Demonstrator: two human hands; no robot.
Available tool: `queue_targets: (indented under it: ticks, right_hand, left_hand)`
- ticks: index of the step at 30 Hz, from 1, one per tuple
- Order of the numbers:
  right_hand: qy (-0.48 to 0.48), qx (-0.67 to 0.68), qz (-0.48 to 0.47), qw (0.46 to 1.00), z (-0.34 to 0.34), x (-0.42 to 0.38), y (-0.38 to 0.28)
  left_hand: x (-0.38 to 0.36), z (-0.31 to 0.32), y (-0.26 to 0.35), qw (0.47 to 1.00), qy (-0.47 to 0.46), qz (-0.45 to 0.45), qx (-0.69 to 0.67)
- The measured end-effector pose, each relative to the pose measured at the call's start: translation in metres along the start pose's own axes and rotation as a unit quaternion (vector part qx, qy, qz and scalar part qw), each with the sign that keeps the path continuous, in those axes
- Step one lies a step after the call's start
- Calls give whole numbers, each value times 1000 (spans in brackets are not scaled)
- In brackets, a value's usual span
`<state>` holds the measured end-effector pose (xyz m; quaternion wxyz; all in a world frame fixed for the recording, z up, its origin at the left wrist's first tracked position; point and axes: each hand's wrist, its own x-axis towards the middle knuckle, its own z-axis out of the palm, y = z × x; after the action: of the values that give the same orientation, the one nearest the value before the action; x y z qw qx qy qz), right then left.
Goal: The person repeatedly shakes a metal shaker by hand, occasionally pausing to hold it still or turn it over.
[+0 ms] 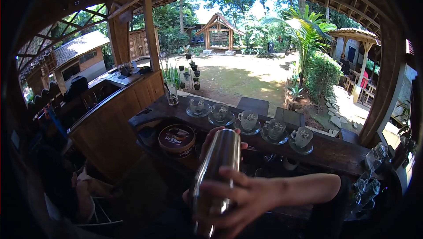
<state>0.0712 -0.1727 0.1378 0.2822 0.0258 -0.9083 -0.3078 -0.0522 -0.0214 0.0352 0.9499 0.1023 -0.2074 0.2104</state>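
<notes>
A shiny metal cocktail shaker [224,151] is held tilted in front of me, between both hands. My right hand [233,195] wraps round its lower part, slightly blurred by motion. Fingers of my left hand [207,143] grip the far left side near its upper end; the rest of that hand is hidden behind the metal. Beyond the shaker, several glass cups on saucers stand in a row on the dark wooden counter [335,145], among them a middle cup [249,119] with whitish bits inside. Left of the shaker sits a round brown tub [176,138] with chocolate lettering.
A glass jar [172,97] stands at the counter's left end. More glassware [368,188] is stacked at the right. A seated person's arm [86,188] shows at lower left, below a wooden side counter [119,120]. Stools [253,105] stand beyond the counter, before a yard.
</notes>
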Motion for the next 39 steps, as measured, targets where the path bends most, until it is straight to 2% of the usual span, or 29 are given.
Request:
queue_targets:
  ticks: [2, 3, 4, 5, 6, 7, 8, 9, 10, 12, 13, 14, 16, 17, 18, 20, 21, 23, 24, 26, 28, 30, 32, 34, 35, 36, 37, 38, 39]
  right_hand:
    - [30, -85, -47, 995, 0, 4, -11]
    - [30, -20, -12, 999, 0, -1, 1]
    - [32, 45, 21, 998, 2, -9, 24]
    - [-12, 73, 90, 993, 7, -21, 41]
    - [6, 109, 180, 978, 27, -41, 58]
    - [-13, 153, 302, 941, 33, -50, 65]
    - [56, 199, 369, 906, 40, -56, 68]
    - [45, 166, 300, 938, 35, -48, 62]
    - [32, 128, 226, 965, 25, -36, 49]
    - [33, 41, 68, 996, 11, -9, 7]
    - [-12, 29, 21, 999, -2, 0, -13]
    - [3, -8, -9, 1000, -1, 4, -21]
    - [63, 79, 12, 995, 3, -4, 5]
    - [47, 91, 69, 992, 12, -17, 26]
    - [30, 103, 123, 987, 25, -34, 45]
    - [48, 225, 355, 906, 47, -63, 66]
    - [50, 228, 352, 906, 47, -59, 60]
    - [3, 180, 238, 955, 37, -45, 48]
    - [-11, 105, 114, 988, 29, -31, 35]
    - [10, 24, -31, 999, 9, -8, -1]
    - [30, 40, -42, 998, 9, -12, 3]
    - [4, 117, 83, 990, 26, -36, 37]
    - [3, 149, 125, 981, 37, -43, 36]
    - [-4, 190, 207, 960, 37, -48, 45]
    - [-9, 209, 243, 947, 35, -49, 52]
    - [38, 165, 108, 980, 32, -32, 41]
    - [20, 66, 1, 998, 19, -22, 23]
    - [36, 20, -62, 997, 14, -13, 7]
    - [47, 22, -74, 996, 11, -9, 5]
  left_hand:
    - [-8, 7, -10, 999, -29, 17, 41]
    - [-2, 18, -33, 985, -31, 140, 91]
    - [8, 6, -36, 986, -27, 135, 91]
    - [19, -16, -27, 989, 14, 128, 77]
    - [28, -43, -15, 989, 57, 125, 62]
    - [34, -66, -6, 986, 99, 124, 44]
    - [38, -76, -5, 982, 139, 124, 27]
    - [40, -51, -26, 985, 9, 167, -36]
    - [37, -29, -30, 985, 3, 168, -31]
    - [7, -3, -27, 999, -4, 38, 12]
    - [-9, -11, -15, 998, -26, 23, 48]
    - [-14, -18, -21, 990, -107, 36, 79]
    - [-16, 7, -37, 993, 28, 108, 47]
    - [-10, 20, -38, 993, 108, 22, -33]
    - [1, -9, -33, 993, 113, 26, -35]
    - [27, -92, -12, 974, 56, 217, -30]
    - [20, -86, -13, 973, 57, 221, -28]
    - [9, -51, -20, 987, 9, 162, -3]
    - [0, -33, -26, 991, -14, 134, 7]
    - [-15, -15, -37, 996, -46, 78, 23]
    - [-14, -22, -37, 993, -74, 86, 34]
    - [0, -57, -26, 985, 63, 141, 76]
    - [15, -76, -19, 956, 188, 188, 121]
    - [21, -69, -30, 938, 120, 259, 195]
    - [18, -38, -28, 938, 107, 258, 205]
    - [-3, 6, -29, 979, 87, 133, 127]
    - [-19, 27, -30, 996, 73, 6, 43]
    - [-20, 21, -21, 996, 75, 9, 44]
    - [-20, 10, -8, 996, 15, 22, 86]
